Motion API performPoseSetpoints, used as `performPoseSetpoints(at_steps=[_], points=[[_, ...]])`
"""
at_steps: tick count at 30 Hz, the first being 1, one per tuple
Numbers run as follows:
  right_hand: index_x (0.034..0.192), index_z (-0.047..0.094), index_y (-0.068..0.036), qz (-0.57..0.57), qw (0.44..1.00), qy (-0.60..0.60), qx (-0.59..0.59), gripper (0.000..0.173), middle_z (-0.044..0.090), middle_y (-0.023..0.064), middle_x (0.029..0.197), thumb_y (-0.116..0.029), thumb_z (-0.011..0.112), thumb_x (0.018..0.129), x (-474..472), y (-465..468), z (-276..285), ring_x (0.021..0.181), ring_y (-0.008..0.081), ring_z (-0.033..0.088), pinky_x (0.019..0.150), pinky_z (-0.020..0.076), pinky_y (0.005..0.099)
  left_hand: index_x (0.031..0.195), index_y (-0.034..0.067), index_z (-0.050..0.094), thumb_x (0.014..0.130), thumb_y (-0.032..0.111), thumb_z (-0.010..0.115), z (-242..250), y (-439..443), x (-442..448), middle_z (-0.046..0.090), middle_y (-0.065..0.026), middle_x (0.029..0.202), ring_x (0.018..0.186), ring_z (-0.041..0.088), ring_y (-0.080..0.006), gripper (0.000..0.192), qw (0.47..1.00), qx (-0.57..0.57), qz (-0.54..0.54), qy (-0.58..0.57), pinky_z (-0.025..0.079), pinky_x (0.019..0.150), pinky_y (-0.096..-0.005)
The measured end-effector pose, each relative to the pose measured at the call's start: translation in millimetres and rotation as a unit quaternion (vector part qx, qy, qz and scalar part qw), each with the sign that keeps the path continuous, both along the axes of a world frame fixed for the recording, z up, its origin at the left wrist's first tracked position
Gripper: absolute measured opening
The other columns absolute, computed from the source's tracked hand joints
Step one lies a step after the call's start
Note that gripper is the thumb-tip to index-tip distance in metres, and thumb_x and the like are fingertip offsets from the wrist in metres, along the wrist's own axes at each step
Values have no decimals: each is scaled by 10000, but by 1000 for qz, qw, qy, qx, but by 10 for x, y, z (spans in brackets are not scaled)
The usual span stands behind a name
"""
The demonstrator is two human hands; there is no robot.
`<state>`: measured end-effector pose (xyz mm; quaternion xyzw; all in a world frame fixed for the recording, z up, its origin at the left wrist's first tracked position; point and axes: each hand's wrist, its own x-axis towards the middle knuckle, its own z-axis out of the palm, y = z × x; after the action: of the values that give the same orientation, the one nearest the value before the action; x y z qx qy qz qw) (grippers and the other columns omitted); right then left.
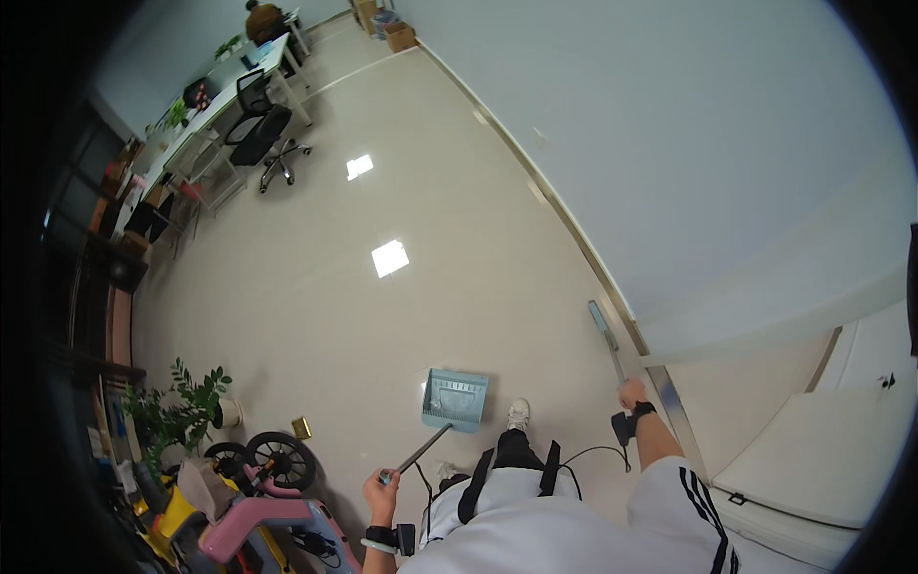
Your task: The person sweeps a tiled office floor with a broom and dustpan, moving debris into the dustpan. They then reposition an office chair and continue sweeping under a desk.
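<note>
My left hand (381, 491) is closed around the top of the long handle of a blue-grey dustpan (459, 396). The pan rests on the tiled floor before my feet, with some small debris in it. My right hand (632, 394) grips the pole of a broom (602, 324) out to the right. The broom's blue-grey head is close to the baseboard of the wall. A strapped device sits on each wrist.
Along the right runs a pale wall (645, 143); a white door (796, 459) stands lower right. Lower left are a potted plant (228, 414), a pink frame (265, 524) and black wheels (283, 461). An office chair (262, 133), desk (215, 100) and seated person (265, 23) are farther off.
</note>
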<state>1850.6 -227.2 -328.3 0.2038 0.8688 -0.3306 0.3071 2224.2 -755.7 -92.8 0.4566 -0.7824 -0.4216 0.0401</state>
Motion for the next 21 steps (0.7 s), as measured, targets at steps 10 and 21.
performPoseSetpoints(at_steps=[10,21], points=[[938,586,7,173,965,195,-30,241,615,212,754,-135,559,745,1342,-1343,544,692,357,607,603,478,442,767,1,647,778,106,664,172,227,-584,594,-37,588,513,570,-107,107,1000,18,-16,0,446,498,-252],[1068,562,24,102,992,67,8,292,633,219,891,-109,550,808,250,-430,1180,744,322,638,597,505,403,753,0,648,778,110,656,229,319,-1107,591,-30,579,513,574,-101,113,994,-35,-95,-32,447,503,-250]])
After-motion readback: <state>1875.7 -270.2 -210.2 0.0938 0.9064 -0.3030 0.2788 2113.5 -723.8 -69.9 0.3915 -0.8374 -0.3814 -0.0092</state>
